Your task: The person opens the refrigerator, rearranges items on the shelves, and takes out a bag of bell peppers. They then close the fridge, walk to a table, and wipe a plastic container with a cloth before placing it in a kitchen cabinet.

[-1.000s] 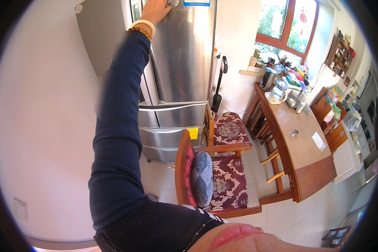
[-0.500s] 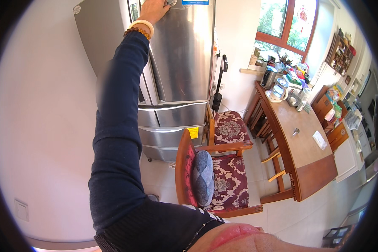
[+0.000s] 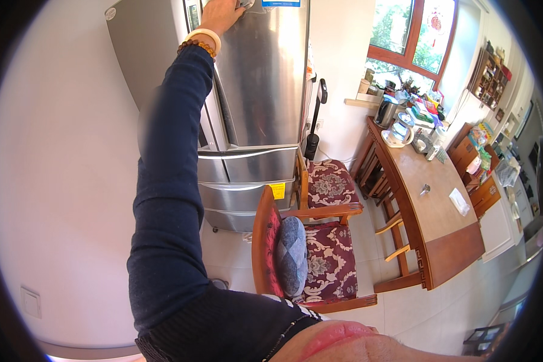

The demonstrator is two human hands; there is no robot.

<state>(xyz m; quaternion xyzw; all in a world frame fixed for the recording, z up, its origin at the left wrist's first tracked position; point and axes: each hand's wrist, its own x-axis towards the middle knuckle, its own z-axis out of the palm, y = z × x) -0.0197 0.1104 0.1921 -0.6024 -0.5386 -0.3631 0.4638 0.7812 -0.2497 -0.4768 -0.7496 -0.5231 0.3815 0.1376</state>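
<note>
My left arm, in a dark navy sleeve, stretches up to a tall stainless steel fridge [image 3: 262,78]. At the top of the view my left hand [image 3: 220,15] rests against the fridge front, wearing a pale bangle [image 3: 210,35] and a brown bead bracelet [image 3: 200,46]. Its fingers are closed around a small greyish, shiny thing [image 3: 246,4], partly cut off by the upper edge, so its kind is unclear. Clear film and a blue label [image 3: 282,2] show just right of it on the door. My right hand is out of view.
Below the fridge doors are several drawers, one with a yellow sticker [image 3: 277,190]. Close by stands a wooden armchair [image 3: 332,259] with a blue cushion [image 3: 292,256]; another patterned chair [image 3: 330,181] is behind. A wooden table [image 3: 428,181] and a black upright stick appliance [image 3: 312,142] stand to the right.
</note>
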